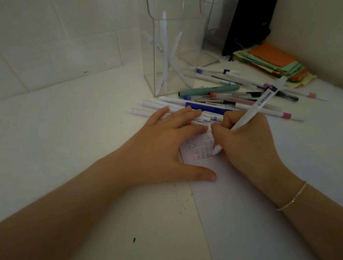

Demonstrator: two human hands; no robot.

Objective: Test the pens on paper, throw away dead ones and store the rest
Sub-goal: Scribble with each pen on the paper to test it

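Left hand flat on paper; right hand grips white pen, tip hidden.

Dim, greenish light is falling across a plain white tabletop sprinkled with a few dark specks; a pale tiled wall with faint grout lines is rising behind it; a smooth off-white wall is closing the corner on the right.

White pen tilted, tip seemingly on scribbled paper
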